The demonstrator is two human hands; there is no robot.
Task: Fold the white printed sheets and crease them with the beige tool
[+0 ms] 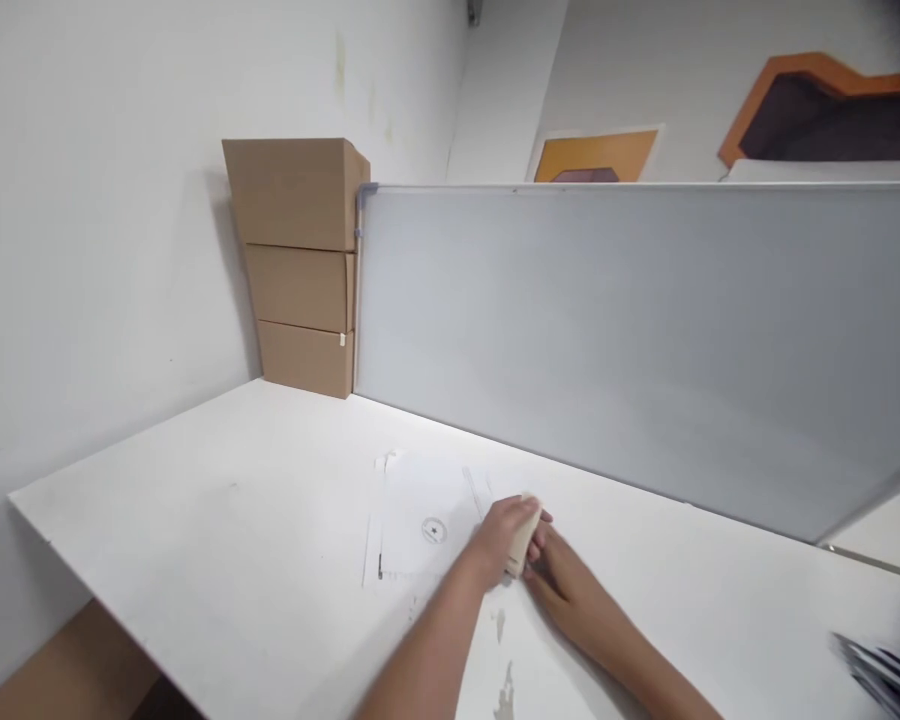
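Both my hands meet near the front middle of the white table [255, 590]. My left hand [501, 532] wraps round a small beige, rounded block-like object [523, 545], whose kind I cannot make out. Against its other side, my right hand [553, 568] has its fingers curled close to the object's lower end, partly hidden. Just left of the hands lies a white sheet of paper [412, 500] with a round printed mark [433, 530] that has a star in the middle. The left forearm passes over the paper's lower right corner.
Three brown cardboard boxes [300, 285] stand stacked at the table's back left corner. A long whiteboard panel [630, 340] runs along the back edge. Dark, blurred thin items [885, 675] lie at the lower right. Grey worn patches [504, 690] mark the tabletop.
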